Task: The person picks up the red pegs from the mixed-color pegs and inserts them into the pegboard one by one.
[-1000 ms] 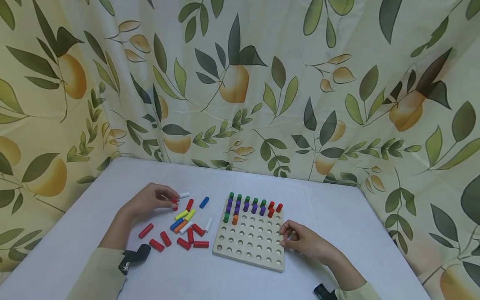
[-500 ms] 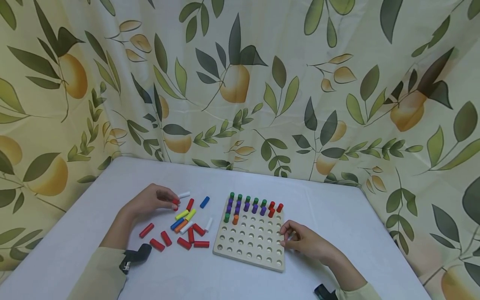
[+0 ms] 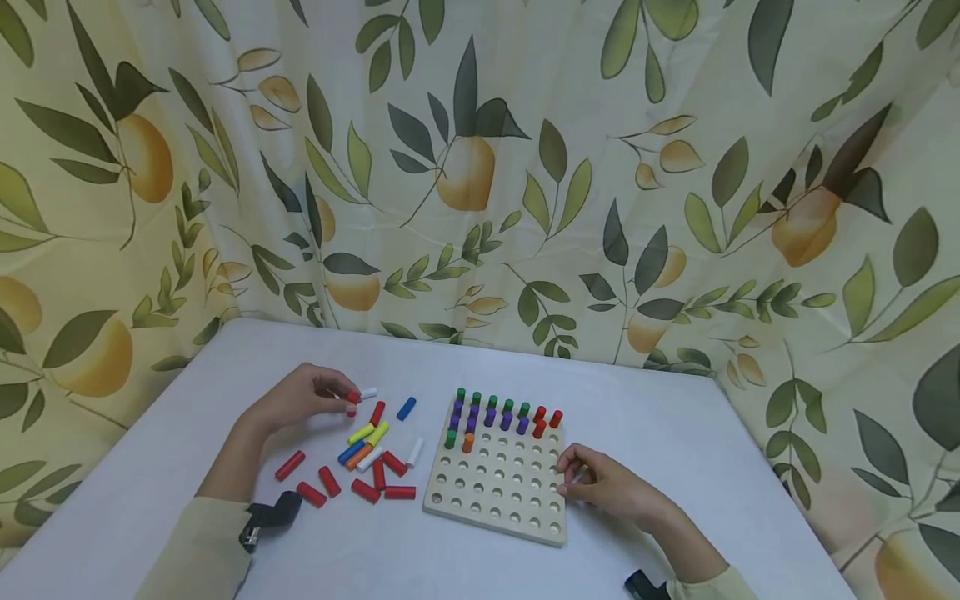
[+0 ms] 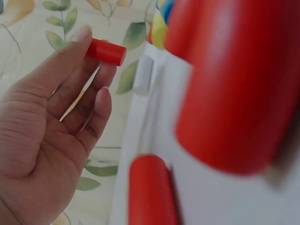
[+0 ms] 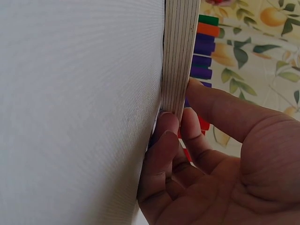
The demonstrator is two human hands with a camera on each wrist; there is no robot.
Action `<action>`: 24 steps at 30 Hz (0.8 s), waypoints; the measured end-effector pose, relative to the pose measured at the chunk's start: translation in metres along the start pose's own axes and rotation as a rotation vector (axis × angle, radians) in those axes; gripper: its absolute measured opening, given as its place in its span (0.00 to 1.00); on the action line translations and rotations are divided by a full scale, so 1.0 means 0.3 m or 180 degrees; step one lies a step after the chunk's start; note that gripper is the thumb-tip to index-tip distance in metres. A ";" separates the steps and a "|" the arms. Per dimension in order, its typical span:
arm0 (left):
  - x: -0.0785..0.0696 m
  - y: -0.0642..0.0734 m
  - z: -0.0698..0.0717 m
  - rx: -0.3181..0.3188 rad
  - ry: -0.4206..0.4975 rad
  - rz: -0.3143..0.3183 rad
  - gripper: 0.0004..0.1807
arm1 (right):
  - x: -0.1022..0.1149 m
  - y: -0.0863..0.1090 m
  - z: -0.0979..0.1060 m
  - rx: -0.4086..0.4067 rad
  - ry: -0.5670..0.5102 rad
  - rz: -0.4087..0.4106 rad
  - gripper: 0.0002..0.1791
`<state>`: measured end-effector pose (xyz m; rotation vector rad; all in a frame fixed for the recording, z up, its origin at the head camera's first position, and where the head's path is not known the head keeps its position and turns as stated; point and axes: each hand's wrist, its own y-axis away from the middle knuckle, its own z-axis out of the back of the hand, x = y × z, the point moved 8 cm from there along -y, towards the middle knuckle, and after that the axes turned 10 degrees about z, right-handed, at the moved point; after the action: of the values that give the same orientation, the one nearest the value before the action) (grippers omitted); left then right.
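My left hand [image 3: 303, 395] pinches a short red peg [image 4: 107, 52] between thumb and fingertips, at the far left of the scattered pegs. In the left wrist view the peg's flat end sticks out past the fingertips. My right hand [image 3: 613, 485] grips the right edge of a pale wooden pegboard [image 3: 506, 506]. In the right wrist view the thumb lies on the board's top edge, with fingers curled at its side. Green pegs [image 3: 492, 402], purple pegs [image 3: 491, 417], red pegs [image 3: 540, 428] and one orange peg [image 3: 468, 442] stand upright in the board's far rows.
Loose red pegs [image 3: 365, 491], yellow pegs [image 3: 361, 433], blue pegs [image 3: 406, 408], white pegs [image 3: 415, 452] and an orange peg [image 3: 358, 458] lie left of the board on the white tabletop [image 3: 360, 558]. A leaf-and-fruit patterned curtain [image 3: 480, 250] hangs behind the table.
The left hand's red peg has turned and lifted slightly, showing more of itself between the fingertips. The right hand has stayed at the board's edge. The head view has shifted a little.
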<state>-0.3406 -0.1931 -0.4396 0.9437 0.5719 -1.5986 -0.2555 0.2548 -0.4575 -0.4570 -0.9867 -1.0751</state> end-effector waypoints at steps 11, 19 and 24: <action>-0.120 0.021 -0.011 0.0050 -0.0112 -0.0330 0.12 | -0.001 -0.004 -0.011 0.0001 0.0000 -0.0004 0.16; -0.181 0.004 -0.030 -0.0045 -0.0124 -0.0514 0.11 | 0.000 0.001 -0.008 -0.0021 0.0026 -0.0040 0.16; -0.224 -0.024 -0.047 -0.0155 -0.0131 -0.0621 0.12 | -0.005 0.005 0.001 -0.0021 0.0055 -0.0051 0.16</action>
<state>-0.3409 -0.1419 -0.3934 0.8370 0.6881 -1.7653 -0.2547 0.2565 -0.4585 -0.4452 -0.9733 -1.0953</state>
